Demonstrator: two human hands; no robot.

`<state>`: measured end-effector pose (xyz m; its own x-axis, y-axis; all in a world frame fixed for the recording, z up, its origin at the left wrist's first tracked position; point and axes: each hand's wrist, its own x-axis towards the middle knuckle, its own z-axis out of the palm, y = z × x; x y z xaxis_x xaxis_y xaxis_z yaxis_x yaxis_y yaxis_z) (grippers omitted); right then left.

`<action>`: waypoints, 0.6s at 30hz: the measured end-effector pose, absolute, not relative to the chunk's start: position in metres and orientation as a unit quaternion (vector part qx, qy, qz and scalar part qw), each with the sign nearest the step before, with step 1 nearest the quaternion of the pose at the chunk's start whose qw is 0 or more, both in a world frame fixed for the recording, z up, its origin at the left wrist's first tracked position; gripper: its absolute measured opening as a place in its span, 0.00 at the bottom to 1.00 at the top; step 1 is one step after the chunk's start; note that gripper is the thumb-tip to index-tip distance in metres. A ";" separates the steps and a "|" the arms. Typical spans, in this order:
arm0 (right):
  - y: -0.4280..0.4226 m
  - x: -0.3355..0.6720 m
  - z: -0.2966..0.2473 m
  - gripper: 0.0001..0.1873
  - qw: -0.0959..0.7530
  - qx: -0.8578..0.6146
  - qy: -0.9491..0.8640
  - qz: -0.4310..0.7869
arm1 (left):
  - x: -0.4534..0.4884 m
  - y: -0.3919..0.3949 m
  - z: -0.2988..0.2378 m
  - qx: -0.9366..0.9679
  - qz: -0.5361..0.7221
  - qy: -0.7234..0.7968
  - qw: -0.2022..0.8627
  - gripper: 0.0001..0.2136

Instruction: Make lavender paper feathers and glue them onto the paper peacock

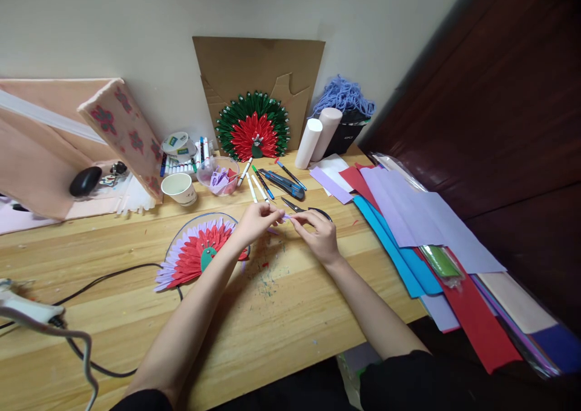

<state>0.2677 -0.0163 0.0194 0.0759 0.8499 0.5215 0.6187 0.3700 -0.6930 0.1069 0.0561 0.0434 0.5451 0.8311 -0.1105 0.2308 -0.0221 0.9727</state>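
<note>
My left hand [259, 220] and my right hand [318, 232] meet above the middle of the table. Between their pinched fingertips is a small purple paper piece [286, 217], each hand gripping one end. Left of my hands lies a fan-shaped paper peacock [200, 247] with red and lavender petals and a green body, partly covered by my left forearm. Scissors [293, 205] with black handles lie just behind my right hand, which hides part of them.
Behind my hands are a utility knife [284, 184], several markers and a plastic bowl [218, 178] of paper scraps. A paper cup [179, 190] stands left. Coloured paper sheets [408, 211] cover the right edge. A glue gun [27, 305] with a cord sits left. A finished-looking peacock [254, 126] leans on cardboard [258, 66].
</note>
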 end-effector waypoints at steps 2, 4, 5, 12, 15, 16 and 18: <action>-0.016 0.269 0.019 0.06 0.486 -0.544 -0.675 0.105 | 0.105 0.058 0.044 0.673 0.254 0.412 0.559 0.17; -0.017 0.270 0.019 0.06 0.481 -0.536 -0.687 0.091 | 0.101 0.060 0.047 0.671 0.246 0.425 0.555 0.18; -0.017 0.270 0.019 0.06 0.477 -0.531 -0.696 0.083 | 0.099 0.061 0.049 0.666 0.240 0.428 0.562 0.19; -0.020 0.267 0.025 0.08 0.460 -0.413 -0.785 -0.036 | 0.079 0.042 0.067 0.589 0.174 0.421 0.667 0.22; -0.021 0.259 0.032 0.09 0.429 -0.352 -0.827 -0.095 | 0.066 0.028 0.072 0.566 0.163 0.428 0.686 0.22; -0.021 0.256 0.034 0.09 0.415 -0.335 -0.839 -0.110 | 0.061 0.023 0.075 0.561 0.161 0.434 0.686 0.22; -0.021 0.250 0.040 0.09 0.393 -0.293 -0.861 -0.136 | 0.050 0.015 0.080 0.549 0.157 0.450 0.687 0.23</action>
<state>0.2498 -0.0206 0.0403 -0.5196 0.3983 0.7559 0.6114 0.7914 0.0032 0.0503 0.0147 0.0803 0.5463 0.7092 -0.4456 0.2792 0.3474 0.8952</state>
